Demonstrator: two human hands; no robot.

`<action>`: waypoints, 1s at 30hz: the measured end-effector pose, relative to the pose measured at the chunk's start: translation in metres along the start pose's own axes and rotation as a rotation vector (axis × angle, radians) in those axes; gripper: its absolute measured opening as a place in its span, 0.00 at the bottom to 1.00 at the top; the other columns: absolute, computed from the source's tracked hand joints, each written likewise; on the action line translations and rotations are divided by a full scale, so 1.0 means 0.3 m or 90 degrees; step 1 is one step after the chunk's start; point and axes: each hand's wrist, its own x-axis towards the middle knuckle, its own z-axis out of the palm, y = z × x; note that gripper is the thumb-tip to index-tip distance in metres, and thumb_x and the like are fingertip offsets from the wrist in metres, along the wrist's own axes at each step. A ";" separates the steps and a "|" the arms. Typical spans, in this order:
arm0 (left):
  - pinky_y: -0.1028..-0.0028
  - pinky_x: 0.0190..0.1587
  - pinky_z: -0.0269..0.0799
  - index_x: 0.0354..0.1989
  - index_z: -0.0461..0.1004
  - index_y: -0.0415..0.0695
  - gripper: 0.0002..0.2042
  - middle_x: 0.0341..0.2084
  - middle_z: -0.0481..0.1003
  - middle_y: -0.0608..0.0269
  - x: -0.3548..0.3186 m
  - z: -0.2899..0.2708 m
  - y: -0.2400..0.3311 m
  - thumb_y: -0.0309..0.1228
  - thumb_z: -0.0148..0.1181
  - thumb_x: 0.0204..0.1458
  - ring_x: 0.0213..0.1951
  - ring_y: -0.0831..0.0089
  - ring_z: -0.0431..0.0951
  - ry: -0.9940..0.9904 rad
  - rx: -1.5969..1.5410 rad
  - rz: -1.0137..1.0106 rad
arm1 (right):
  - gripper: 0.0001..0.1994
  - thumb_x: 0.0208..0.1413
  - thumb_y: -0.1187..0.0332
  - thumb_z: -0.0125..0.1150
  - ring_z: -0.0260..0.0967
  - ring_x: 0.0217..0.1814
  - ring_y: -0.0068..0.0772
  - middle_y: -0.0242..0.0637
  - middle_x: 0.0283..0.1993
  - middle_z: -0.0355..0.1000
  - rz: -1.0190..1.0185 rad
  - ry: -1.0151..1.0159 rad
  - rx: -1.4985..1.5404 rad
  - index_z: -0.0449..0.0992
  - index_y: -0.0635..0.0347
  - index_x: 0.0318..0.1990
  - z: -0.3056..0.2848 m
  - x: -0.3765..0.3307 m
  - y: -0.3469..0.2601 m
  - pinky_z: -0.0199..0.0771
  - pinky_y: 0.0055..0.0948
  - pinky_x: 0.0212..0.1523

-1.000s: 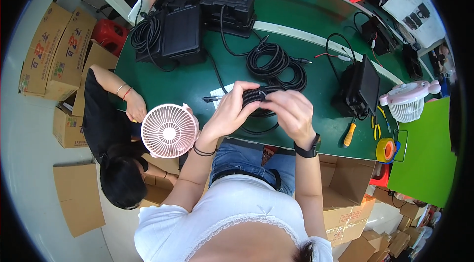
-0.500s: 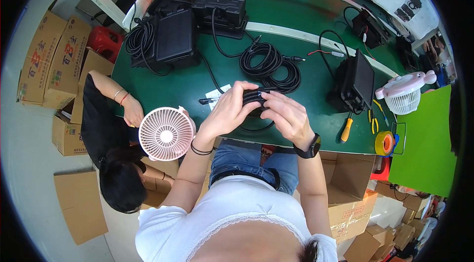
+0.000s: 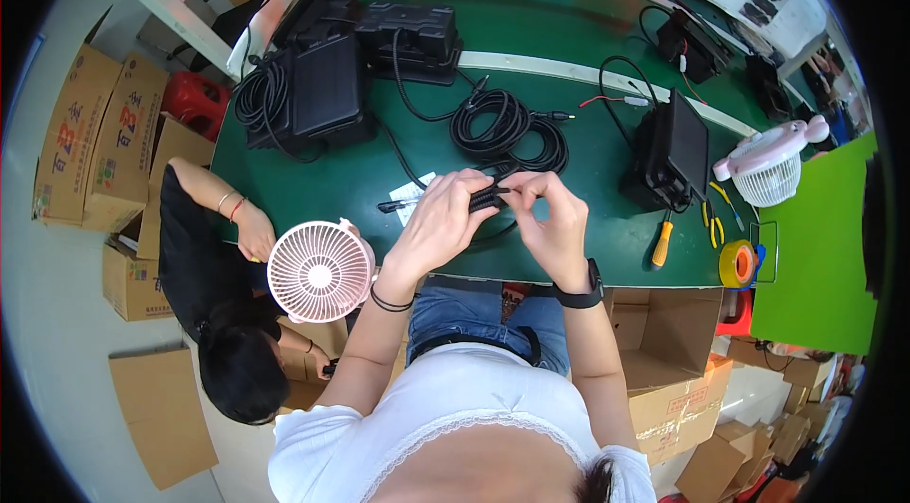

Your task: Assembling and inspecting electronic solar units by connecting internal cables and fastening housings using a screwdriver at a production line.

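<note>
Left hand: your left hand (image 3: 438,219) curls its fingers around the black cable bundle (image 3: 486,199).
Cable: it sits between both hands, above the green desk's (image 3: 313,182) near edge.
Right hand: your right hand (image 3: 553,223) pinches the bundle's other end.

Both forearms reach up from the lower edge, bent at the elbows. The left hand (image 3: 438,219) and right hand (image 3: 553,219) meet fingertip to fingertip, fingers curled and pinching.

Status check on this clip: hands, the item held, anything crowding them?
Left hand and right hand both shut on small black bundled cable. Held above green table. Black coiled cable lies just beyond, apart.
</note>
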 end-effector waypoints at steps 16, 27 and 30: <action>0.60 0.46 0.71 0.57 0.60 0.43 0.30 0.41 0.75 0.53 -0.062 0.039 -0.004 0.26 0.70 0.47 0.41 0.53 0.77 -0.104 0.103 0.021 | 0.12 0.58 0.57 0.62 0.59 0.69 0.45 0.34 0.64 0.68 0.082 -0.216 -0.219 0.80 0.45 0.48 -0.015 -0.117 0.057 0.65 0.46 0.62; 0.59 0.41 0.73 0.49 0.68 0.39 0.25 0.37 0.77 0.52 -0.079 0.059 -0.001 0.30 0.73 0.43 0.38 0.52 0.77 -0.090 0.137 0.063 | 0.15 0.60 0.61 0.60 0.54 0.73 0.49 0.42 0.67 0.64 0.106 -0.264 -0.084 0.75 0.54 0.52 -0.043 -0.156 0.099 0.60 0.46 0.67; 0.60 0.40 0.74 0.48 0.70 0.41 0.23 0.36 0.77 0.53 -0.069 0.035 -0.002 0.31 0.73 0.44 0.36 0.53 0.77 -0.035 0.120 0.017 | 0.18 0.58 0.64 0.63 0.57 0.71 0.50 0.45 0.67 0.65 0.119 -0.147 0.034 0.74 0.57 0.55 -0.054 -0.139 0.091 0.61 0.44 0.67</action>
